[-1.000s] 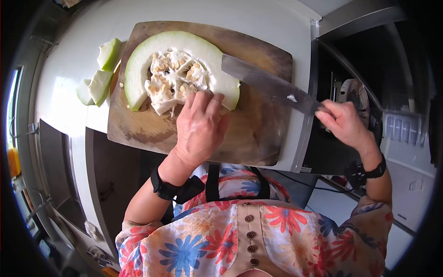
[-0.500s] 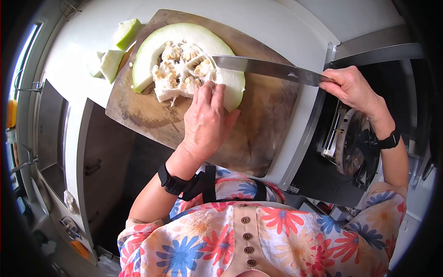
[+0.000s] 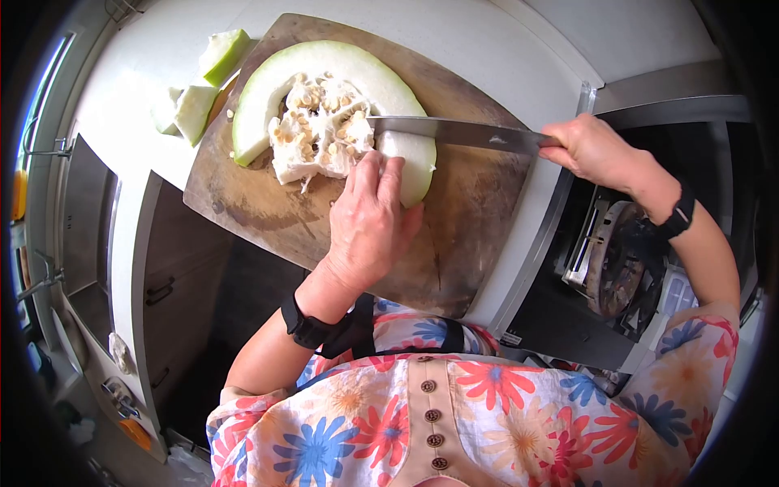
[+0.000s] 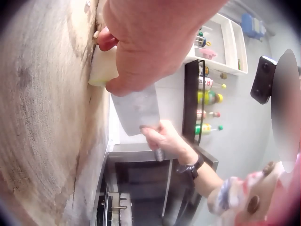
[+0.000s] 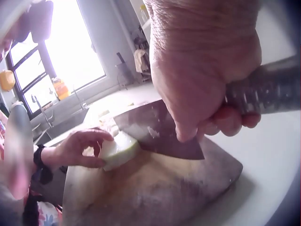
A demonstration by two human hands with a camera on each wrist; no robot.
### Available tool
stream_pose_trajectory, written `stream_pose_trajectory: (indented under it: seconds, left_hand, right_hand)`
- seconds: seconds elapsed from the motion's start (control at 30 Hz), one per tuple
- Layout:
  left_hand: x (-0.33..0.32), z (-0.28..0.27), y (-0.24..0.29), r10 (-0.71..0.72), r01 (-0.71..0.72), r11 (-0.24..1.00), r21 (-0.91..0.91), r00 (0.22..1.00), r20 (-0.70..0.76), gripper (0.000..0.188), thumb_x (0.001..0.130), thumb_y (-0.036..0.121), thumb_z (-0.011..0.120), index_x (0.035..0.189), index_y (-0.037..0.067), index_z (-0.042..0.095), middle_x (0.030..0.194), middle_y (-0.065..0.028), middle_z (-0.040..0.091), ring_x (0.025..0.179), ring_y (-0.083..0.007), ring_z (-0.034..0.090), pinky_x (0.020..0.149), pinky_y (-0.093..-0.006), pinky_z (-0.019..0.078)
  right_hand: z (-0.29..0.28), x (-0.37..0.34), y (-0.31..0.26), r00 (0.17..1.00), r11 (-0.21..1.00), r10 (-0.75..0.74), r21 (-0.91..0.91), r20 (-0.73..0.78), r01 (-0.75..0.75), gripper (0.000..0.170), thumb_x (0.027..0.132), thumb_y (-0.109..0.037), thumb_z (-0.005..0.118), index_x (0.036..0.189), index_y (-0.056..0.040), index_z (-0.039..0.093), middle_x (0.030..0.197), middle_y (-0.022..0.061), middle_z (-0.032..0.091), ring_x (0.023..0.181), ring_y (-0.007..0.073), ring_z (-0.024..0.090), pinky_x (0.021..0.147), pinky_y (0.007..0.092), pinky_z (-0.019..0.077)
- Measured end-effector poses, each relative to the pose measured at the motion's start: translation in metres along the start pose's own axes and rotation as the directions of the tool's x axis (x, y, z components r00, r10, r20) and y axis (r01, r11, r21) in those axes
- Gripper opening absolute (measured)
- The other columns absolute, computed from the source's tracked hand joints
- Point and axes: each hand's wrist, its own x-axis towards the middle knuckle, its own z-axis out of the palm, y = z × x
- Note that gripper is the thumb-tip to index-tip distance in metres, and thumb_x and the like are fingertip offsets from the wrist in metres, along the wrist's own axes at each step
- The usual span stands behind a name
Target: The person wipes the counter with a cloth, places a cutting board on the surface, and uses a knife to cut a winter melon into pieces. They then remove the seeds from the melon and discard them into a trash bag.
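A thick ring-shaped slice of pale green-rimmed melon (image 3: 268,89), with a seedy white core (image 3: 312,130), lies on a wooden cutting board (image 3: 243,191). The left hand (image 3: 369,219) holds the slice's right end piece (image 3: 415,174), fingers on its inner side and thumb at the outer side. The right hand (image 3: 600,152) grips the handle of a broad knife (image 3: 462,132), whose blade crosses the right side of the ring, just beyond the left fingers. In the right wrist view the blade (image 5: 160,132) stands against the piece (image 5: 122,149) held by the left hand (image 5: 82,148).
Cut melon chunks (image 3: 195,114) lie on the white counter (image 3: 122,154) left of the board. A stove (image 3: 617,260) is at the right, beside the counter's edge. A sink (image 5: 70,125) appears in the right wrist view, and bottles on a rack (image 4: 204,99) in the left wrist view.
The knife moved left onto the ring, and its blade now sits in the right side of the slice. The left hand shifted right to the end piece. The view has turned slightly.
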Motion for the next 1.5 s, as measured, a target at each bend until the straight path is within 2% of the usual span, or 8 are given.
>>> stream_pose_trajectory:
  seconds: [0.53,0.6,0.63,0.8,0.97,1.13,1.3,1.5]
  left_hand:
    - [-0.005,-0.017,0.002,-0.087,0.111,0.976,-0.186,0.988,0.13,0.051,0.067,0.008,0.069,0.116,0.002,0.052,0.105,-0.0147,0.057,0.081,-0.0247,0.061,0.075,-0.0335,0.0504]
    - [-0.002,-0.032,0.002,-0.247,0.489,0.745,-0.454,0.834,0.493,0.044,0.07,0.005,0.065,0.112,0.0,0.055,0.099,-0.0088,0.062,0.077,-0.0158,0.061,0.071,-0.0281,0.0499]
    - [-0.011,-0.017,-0.008,-0.211,0.553,0.336,-0.762,0.833,0.511,0.04,0.072,0.011,0.066,0.108,-0.003,0.057,0.087,-0.0053,0.063,0.074,-0.0118,0.058,0.068,-0.0259,0.0489]
    - [0.001,-0.079,-0.027,-0.07,0.673,-0.096,-0.734,0.731,0.679,0.038,0.071,0.005,0.062,0.109,0.0,0.059,0.091,-0.0044,0.064,0.075,-0.0106,0.059,0.063,-0.0238,0.0472]
    - [0.031,-0.139,-0.107,-0.321,0.386,0.281,-0.879,0.901,0.293,0.042,0.072,0.011,0.062,0.112,-0.002,0.059,0.093,-0.0077,0.065,0.075,-0.0137,0.06,0.065,-0.0251,0.0486]
    - [0.072,-0.173,-0.214,-0.466,0.315,0.715,-0.624,0.881,-0.089,0.045,0.075,0.022,0.067,0.113,-0.001,0.059,0.09,-0.0075,0.065,0.072,-0.0123,0.059,0.064,-0.0243,0.0477]
    - [0.112,-0.177,-0.292,-0.474,0.443,0.878,-0.182,0.859,-0.195,0.055,0.073,0.027,0.069,0.12,0.001,0.058,0.092,-0.0096,0.066,0.078,-0.0153,0.062,0.068,-0.0284,0.0513]
    - [0.131,-0.171,-0.296,-0.376,0.389,0.894,0.223,0.921,-0.098,0.051,0.067,0.03,0.069,0.112,0.007,0.064,0.098,-0.016,0.065,0.092,-0.0285,0.062,0.084,-0.0379,0.0493]
  right_hand:
    - [0.04,-0.032,-0.011,0.979,0.977,0.168,0.153,-0.119,-0.149,0.026,0.083,-0.023,0.066,0.072,-0.0008,0.058,0.065,0.0188,0.057,0.061,0.0372,0.057,0.054,0.0391,0.0454]
    - [0.043,-0.041,-0.015,0.968,0.946,0.236,0.245,-0.081,-0.21,0.027,0.082,-0.024,0.067,0.072,0.0005,0.059,0.064,0.0204,0.056,0.06,0.0371,0.058,0.054,0.0376,0.046]
    - [0.044,-0.044,-0.02,0.959,0.923,0.282,0.283,-0.039,-0.26,0.027,0.082,-0.023,0.067,0.073,0.0013,0.059,0.063,0.0213,0.055,0.058,0.0369,0.057,0.054,0.036,0.0461]
    - [0.054,-0.057,-0.052,0.942,0.869,0.334,0.392,-0.012,-0.303,0.023,0.083,-0.018,0.065,0.075,0.0021,0.06,0.06,0.0214,0.051,0.051,0.0318,0.055,0.051,0.0355,0.0425]
    - [0.075,-0.067,-0.069,0.909,0.829,0.415,0.423,-0.028,-0.366,0.023,0.082,-0.018,0.066,0.078,0.0038,0.061,0.059,0.0205,0.054,0.05,0.0304,0.055,0.05,0.0344,0.0424]
    - [0.091,-0.071,-0.086,0.85,0.744,0.526,0.497,-0.025,-0.446,0.025,0.083,-0.018,0.065,0.076,0.006,0.061,0.058,0.0198,0.056,0.05,0.0258,0.057,0.05,0.0342,0.0428]
    - [0.094,-0.07,-0.106,0.731,0.508,0.658,0.612,0.177,-0.606,0.024,0.084,-0.018,0.063,0.079,0.0062,0.061,0.059,0.0198,0.057,0.053,0.0248,0.061,0.051,0.0348,0.0447]
    - [0.104,-0.074,-0.113,0.824,0.714,0.567,0.505,-0.009,-0.485,0.021,0.087,-0.015,0.06,0.082,0.0044,0.055,0.073,0.0223,0.063,0.069,0.0388,0.063,0.057,0.0395,0.0481]
